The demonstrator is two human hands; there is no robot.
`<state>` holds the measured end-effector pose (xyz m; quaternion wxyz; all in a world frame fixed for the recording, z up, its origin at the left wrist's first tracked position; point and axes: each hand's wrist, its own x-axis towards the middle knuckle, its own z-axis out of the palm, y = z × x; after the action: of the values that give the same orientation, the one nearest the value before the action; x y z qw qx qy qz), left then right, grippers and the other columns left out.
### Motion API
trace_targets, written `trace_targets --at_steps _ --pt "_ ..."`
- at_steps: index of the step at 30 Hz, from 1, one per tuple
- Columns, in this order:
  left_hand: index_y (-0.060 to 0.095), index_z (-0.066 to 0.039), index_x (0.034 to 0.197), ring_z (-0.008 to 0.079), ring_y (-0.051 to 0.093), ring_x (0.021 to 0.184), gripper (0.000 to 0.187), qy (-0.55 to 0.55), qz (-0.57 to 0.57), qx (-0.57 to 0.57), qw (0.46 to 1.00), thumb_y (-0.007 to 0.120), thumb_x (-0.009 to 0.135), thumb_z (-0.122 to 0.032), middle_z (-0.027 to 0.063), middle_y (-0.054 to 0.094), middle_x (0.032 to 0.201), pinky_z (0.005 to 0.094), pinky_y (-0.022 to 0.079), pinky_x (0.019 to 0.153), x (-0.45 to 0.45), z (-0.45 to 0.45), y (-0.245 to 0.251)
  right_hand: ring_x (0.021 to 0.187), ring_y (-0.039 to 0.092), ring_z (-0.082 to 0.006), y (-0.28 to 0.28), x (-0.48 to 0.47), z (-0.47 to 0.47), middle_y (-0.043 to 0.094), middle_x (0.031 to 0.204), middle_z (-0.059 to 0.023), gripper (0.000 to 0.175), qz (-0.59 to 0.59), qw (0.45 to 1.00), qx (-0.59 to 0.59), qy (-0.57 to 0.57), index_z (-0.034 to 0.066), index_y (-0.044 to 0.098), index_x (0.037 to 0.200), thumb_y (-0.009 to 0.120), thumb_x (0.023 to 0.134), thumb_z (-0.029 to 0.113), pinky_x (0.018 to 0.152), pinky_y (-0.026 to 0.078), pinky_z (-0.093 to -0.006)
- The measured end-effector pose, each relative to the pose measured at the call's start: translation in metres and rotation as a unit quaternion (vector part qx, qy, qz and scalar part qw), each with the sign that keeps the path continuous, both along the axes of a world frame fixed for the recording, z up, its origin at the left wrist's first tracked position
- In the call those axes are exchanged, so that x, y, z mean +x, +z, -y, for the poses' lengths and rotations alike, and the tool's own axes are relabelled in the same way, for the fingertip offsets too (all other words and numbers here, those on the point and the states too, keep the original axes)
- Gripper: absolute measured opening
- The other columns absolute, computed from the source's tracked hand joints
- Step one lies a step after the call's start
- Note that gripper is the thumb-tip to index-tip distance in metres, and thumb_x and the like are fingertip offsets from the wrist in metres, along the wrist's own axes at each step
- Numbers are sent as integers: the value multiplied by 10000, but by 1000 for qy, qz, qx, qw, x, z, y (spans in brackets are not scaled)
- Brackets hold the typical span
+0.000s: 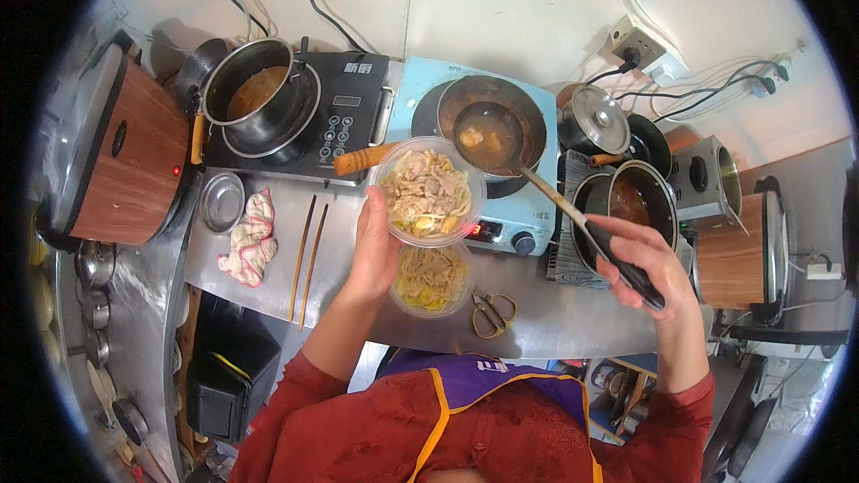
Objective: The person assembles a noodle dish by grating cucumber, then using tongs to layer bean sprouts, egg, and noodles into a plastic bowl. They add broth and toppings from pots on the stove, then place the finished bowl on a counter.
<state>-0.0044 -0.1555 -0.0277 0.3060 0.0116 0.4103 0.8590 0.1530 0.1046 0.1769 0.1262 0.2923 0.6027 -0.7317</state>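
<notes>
My left hand (377, 248) holds a round clear plastic bowl (433, 189) of noodles topped with sliced meat, tilted beside the wok's rim. A ladle (560, 198) is gripped by its black handle in my right hand (647, 265). Its broth-filled scoop sits inside a wok (495, 90) on the light blue induction cooker (413, 90), with pale pieces in the liquid. The wok's wooden handle (362, 159) points left behind the bowl. Below the held bowl, a second clear plastic bowl (433, 278) of noodles stands on the steel counter (550, 322).
Scissors (493, 314), chopsticks (310, 261), a cloth (251, 241) and a small metal bowl (222, 202) lie on the counter. A pot (248, 84) sits tilted on the black cooker (359, 80) at left. At right are a lidded pot (594, 119) and a divided pot (631, 198).
</notes>
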Motion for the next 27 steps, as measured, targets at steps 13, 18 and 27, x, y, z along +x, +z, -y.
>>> trace_targets --at_steps 13,18,27 --pt "407 -33 1324 194 543 1218 655 55 34 -24 998 476 978 -585 104 525 1323 410 469 1005 4 -3 1 606 613 -286 3 35 60 617 771 -194 569 -112 860 448 219 27 501 1395 660 849 44 589 481 -366" --pt "415 -45 1275 176 543 1183 570 85 -1 -42 995 494 995 -535 93 529 1281 396 465 998 11 -6 3 693 645 -375 1 40 61 651 858 -245 579 -113 858 444 230 24 505 1389 667 833 37 628 497 -396" --pt "387 4 1393 215 490 1291 675 63 24 35 997 442 1005 -546 125 492 1398 390 423 1068 5 -2 -23 887 673 -430 -14 22 44 670 1001 -280 538 -167 800 549 172 13 520 1368 647 846 54 785 545 -422"
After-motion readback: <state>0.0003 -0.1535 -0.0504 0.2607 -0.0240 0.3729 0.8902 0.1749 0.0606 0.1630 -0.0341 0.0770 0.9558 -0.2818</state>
